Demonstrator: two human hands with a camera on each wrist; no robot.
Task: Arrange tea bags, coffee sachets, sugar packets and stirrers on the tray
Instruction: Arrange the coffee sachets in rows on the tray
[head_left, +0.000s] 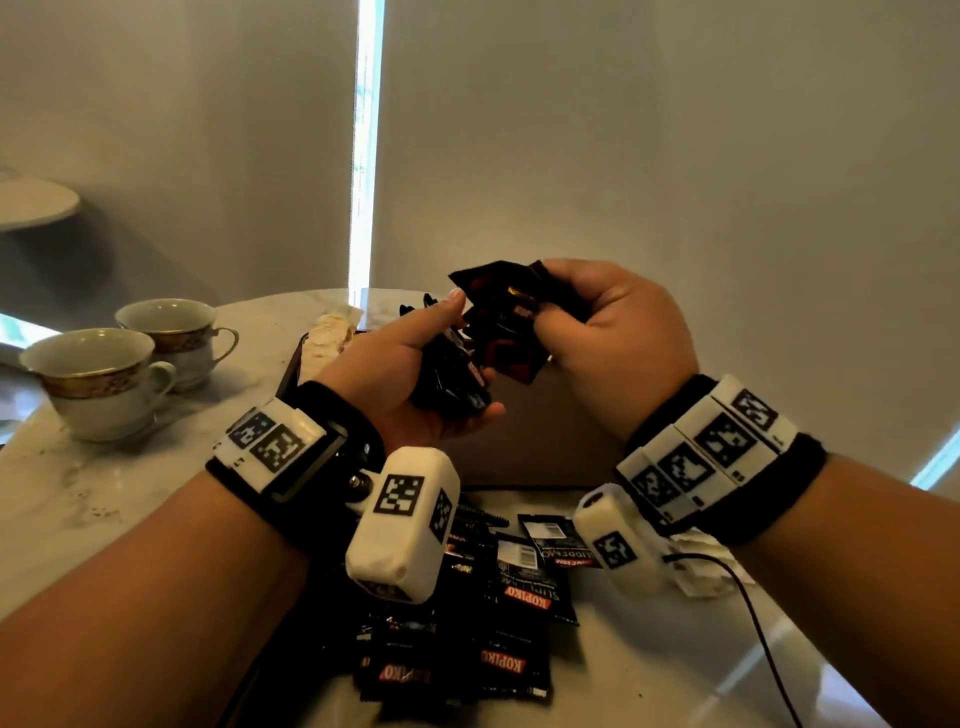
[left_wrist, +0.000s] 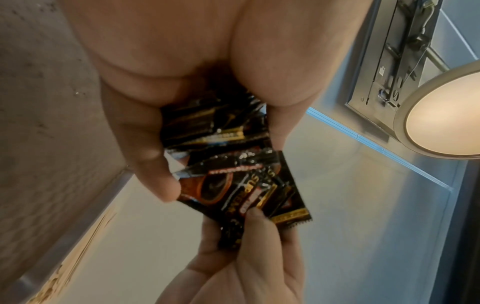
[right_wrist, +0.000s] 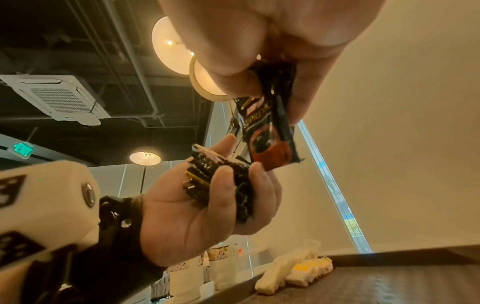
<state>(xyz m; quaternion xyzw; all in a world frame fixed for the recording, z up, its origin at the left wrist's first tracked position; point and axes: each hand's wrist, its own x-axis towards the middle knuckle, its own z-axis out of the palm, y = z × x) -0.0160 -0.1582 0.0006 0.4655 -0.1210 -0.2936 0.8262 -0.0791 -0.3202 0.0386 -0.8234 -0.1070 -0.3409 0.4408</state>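
Black foil coffee sachets (head_left: 457, 639) printed with red-and-white KOPIKO labels and white barcode panels lie on a white marble table (head_left: 104, 499) veined in grey. A single black sachet (right_wrist: 270, 131) shows gold lettering and a rust-orange cup motif. Two white porcelain teacups (head_left: 104, 384) carry gold-and-brown patterned bands. The rectangular tray (right_wrist: 389, 286) is dark brown; its white paper packets (right_wrist: 296, 271) show yellow patches. White wrist blocks (head_left: 696, 457) bear black square-code markers.

Both forearms bare, without sleeves. Each wrist carries a black band (head_left: 758, 493) faced with white blocks (head_left: 706, 447) printed with black square markers. Beneath each hangs a white marker-tagged camera housing (head_left: 402, 525); a thin black cable (head_left: 763, 644) trails from the right unit.
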